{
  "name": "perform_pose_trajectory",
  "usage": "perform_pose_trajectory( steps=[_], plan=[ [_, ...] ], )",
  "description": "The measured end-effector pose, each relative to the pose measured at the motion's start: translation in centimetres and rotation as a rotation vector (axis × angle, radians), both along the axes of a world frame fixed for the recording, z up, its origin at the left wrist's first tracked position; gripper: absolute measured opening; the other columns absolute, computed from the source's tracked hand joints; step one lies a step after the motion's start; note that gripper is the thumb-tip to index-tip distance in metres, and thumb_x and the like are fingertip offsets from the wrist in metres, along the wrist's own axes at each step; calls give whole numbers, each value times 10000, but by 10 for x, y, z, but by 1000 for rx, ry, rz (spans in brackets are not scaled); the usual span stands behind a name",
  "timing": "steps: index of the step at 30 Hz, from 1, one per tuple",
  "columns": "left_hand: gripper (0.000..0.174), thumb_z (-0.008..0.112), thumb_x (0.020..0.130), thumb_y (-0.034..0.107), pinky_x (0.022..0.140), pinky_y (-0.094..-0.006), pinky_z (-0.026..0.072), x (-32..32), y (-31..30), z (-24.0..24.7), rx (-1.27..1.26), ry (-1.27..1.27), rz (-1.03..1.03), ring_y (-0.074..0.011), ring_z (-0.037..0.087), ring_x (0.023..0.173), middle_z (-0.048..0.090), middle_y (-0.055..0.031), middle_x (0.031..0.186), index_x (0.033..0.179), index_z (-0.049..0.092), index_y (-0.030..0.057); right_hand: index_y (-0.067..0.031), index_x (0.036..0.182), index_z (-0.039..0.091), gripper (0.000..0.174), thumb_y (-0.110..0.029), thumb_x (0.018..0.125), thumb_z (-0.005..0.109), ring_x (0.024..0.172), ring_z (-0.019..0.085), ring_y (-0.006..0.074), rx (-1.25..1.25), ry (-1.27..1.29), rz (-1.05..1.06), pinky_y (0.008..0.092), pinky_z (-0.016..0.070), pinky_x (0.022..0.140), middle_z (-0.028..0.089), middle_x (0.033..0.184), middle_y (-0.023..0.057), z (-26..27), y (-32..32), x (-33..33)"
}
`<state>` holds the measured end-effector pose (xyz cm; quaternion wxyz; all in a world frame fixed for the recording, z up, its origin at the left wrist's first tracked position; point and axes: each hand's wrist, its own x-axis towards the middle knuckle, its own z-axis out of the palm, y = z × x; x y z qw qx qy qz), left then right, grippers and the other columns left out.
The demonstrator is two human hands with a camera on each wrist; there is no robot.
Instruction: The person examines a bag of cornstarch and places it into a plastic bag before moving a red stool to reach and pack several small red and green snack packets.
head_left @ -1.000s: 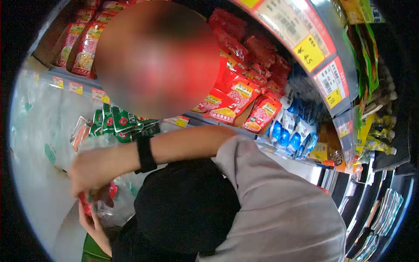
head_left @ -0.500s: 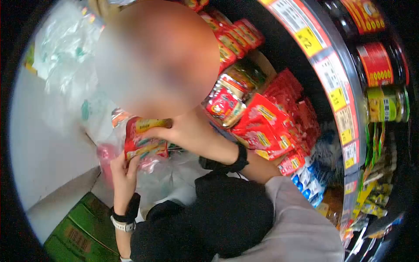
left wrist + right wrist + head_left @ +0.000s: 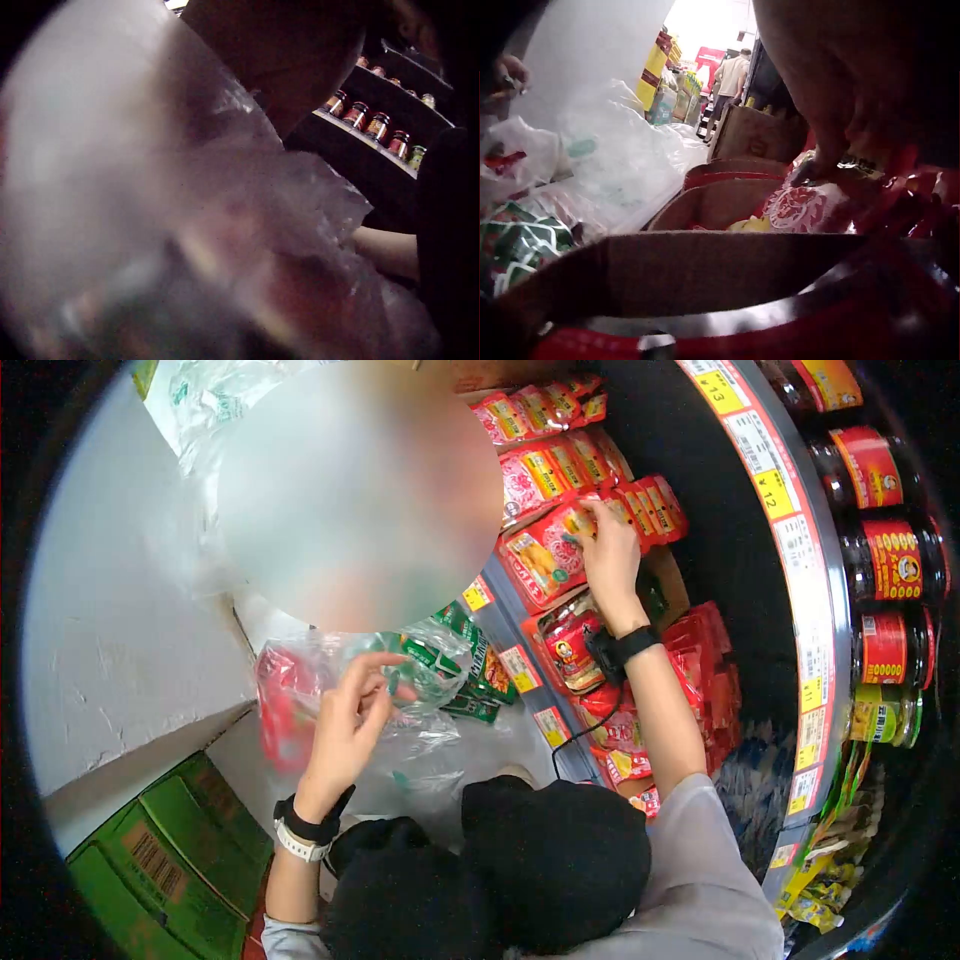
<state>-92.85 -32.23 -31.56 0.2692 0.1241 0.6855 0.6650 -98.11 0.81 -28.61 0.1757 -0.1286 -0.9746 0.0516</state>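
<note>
In the head view, my right hand (image 3: 612,560) is at the shelf. Its thumb and fingers pinch the upper edge of a red packet (image 3: 545,560) with a yellow label, at the front of a row of like packets. From the right wrist, the red packet (image 3: 802,206) shows a pink flower print under the thumb. My left hand (image 3: 350,720) hovers beside a clear plastic bag (image 3: 425,735), fingers loosely bent with a gap to the thumb. Green packets (image 3: 485,670) lie around and behind the bag. Blurred plastic film (image 3: 187,187) fills much of the left wrist view.
Jars (image 3: 895,565) line an upper shelf behind a price-tag strip (image 3: 775,490). More red packets (image 3: 700,670) sit in cartons below it. Green boxes (image 3: 170,860) are stacked at lower left. A pink-red bagged item (image 3: 287,705) is left of my left hand. A person (image 3: 730,82) stands far off.
My right hand has let go of the packet both hands held and moved right to the shelf, where it grips another packet. My left hand has moved right and up, without that packet.
</note>
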Motion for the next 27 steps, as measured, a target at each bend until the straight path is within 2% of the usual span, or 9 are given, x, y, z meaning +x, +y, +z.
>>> perform_pose_trajectory(
  steps=[4,9,11,14,18,20,22,25,27],
  plan=[
    [285,418,864,4,587,-214,411,1,-10,-6,8,-40,16,-77,535,654,629,-68,864,1143,469,35,-87,1006,585,339,2,682,632,885,550,334,120,254,124,419,451,758,562,887,142,5,-20,6],
    [268,468,847,27,617,-304,447,3,-21,-8,-98,141,4,-195,595,644,628,-102,845,1113,489,48,-43,1002,585,309,24,702,557,910,523,328,-63,-123,294,417,434,808,529,931,145,-54,-11,23],
    [160,539,826,98,661,-380,448,3,-30,3,-531,664,-285,-294,582,650,608,-122,773,976,563,48,-38,1008,584,313,27,704,550,911,520,330,-72,-102,289,422,432,817,527,936,153,-64,-8,19],
    [129,592,786,168,695,-414,423,13,-42,14,-623,439,-334,-335,552,699,583,-127,711,776,602,40,-27,1001,580,302,32,708,539,929,515,332,-155,-159,216,420,428,824,521,940,167,-37,-40,20],
    [219,627,771,176,685,-383,403,20,-53,19,-755,487,-430,-274,531,632,534,-83,591,615,582,28,-25,918,576,199,7,727,530,914,532,327,-525,-124,666,398,440,801,532,908,155,10,-123,38],
    [293,635,763,186,638,-376,382,20,-53,19,-590,613,-297,-257,507,615,498,-78,570,535,544,27,-16,881,578,160,-6,736,513,838,570,335,-901,-525,964,413,450,767,566,884,178,4,-157,58],
    [291,656,738,172,615,-364,370,21,-53,21,-591,653,-279,-241,486,588,467,-66,555,514,529,35,10,897,589,208,12,714,490,877,576,355,-874,-998,1027,425,446,770,588,884,205,-14,-184,73],
    [269,678,678,96,611,-344,352,24,-53,24,-535,620,-279,-233,473,574,436,-58,528,500,488,27,38,814,582,130,8,730,487,764,598,381,-799,-632,1155,438,451,718,590,869,255,-94,-215,85],
    [286,673,676,84,587,-339,342,24,-55,28,-464,589,-312,-235,460,551,424,-60,523,495,462,20,69,826,572,148,-33,750,496,884,575,385,-930,-861,925,464,425,773,576,885,270,-86,-230,64]
  ],
)
